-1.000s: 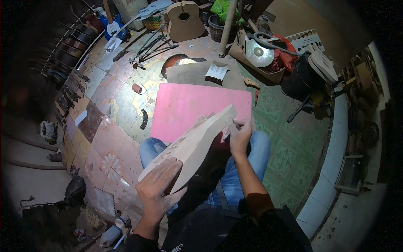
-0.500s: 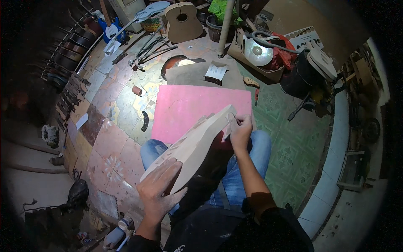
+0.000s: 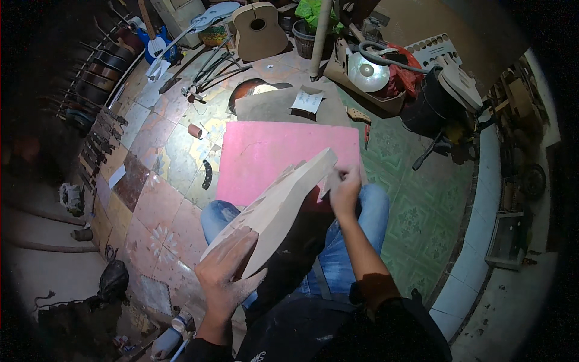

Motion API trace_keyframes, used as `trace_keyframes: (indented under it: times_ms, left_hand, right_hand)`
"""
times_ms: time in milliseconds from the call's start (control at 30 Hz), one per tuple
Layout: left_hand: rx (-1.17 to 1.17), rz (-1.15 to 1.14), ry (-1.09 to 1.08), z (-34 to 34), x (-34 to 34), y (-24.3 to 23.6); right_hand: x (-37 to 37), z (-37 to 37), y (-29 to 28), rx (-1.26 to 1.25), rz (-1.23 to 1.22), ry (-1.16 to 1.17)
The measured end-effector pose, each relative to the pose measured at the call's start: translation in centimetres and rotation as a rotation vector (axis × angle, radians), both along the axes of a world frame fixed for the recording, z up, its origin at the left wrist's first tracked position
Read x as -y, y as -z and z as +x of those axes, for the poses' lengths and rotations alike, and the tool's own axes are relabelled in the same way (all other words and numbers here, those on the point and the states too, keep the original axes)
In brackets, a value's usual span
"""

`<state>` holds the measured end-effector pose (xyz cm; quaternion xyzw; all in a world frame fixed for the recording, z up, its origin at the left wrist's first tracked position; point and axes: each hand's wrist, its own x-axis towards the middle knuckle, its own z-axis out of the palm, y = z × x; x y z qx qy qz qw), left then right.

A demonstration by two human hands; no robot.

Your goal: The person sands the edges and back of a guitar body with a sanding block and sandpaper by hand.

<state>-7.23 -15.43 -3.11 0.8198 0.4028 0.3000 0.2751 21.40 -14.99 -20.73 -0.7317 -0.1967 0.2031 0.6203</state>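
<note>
An unpainted pale wooden guitar body [image 3: 286,211] is held on edge, tilted diagonally above my lap, with carved recesses along its face. My left hand [image 3: 232,265] is wrapped around its near end. My right hand [image 3: 344,190], blurred, is closed by the far end's right side on a small flat piece, too smeared and hidden to name. A dark cloth or apron [image 3: 301,247] lies beneath the body, over my jeans [image 3: 371,223]. A pink board [image 3: 265,145] lies just beyond my knees.
A grey sheet [image 3: 265,108] with paper, a guitar headstock [image 3: 357,114] and a red-handled tool [image 3: 367,137] lie ahead. A box [image 3: 374,96] and black bucket [image 3: 425,111] stand right, guitars [image 3: 259,33] at the back, racked necks [image 3: 99,145] left, a small cylinder [image 3: 195,131] on the tiles.
My right hand has shifted slightly along the body's edge and is now smeared by motion. The wooden body and my left hand have barely moved.
</note>
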Motion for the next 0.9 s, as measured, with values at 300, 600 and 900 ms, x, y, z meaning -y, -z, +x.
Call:
trace_keyframes:
  times_ms: [300, 600, 900]
  left_hand:
    - [0.009, -0.018, -0.004, 0.3, 0.0, -0.3]
    - [-0.001, 0.009, 0.018, 0.2, 0.0, -0.1]
    - [-0.004, 0.005, 0.018, 0.0, 0.0, 0.1]
  right_hand:
    - [-0.8, 0.9, -0.3, -0.008, 0.064, 0.084]
    - [-0.1, 0.4, 0.0, 0.010, 0.025, 0.026]
    - [0.0, -0.5, -0.6, 0.265, -0.045, -0.022]
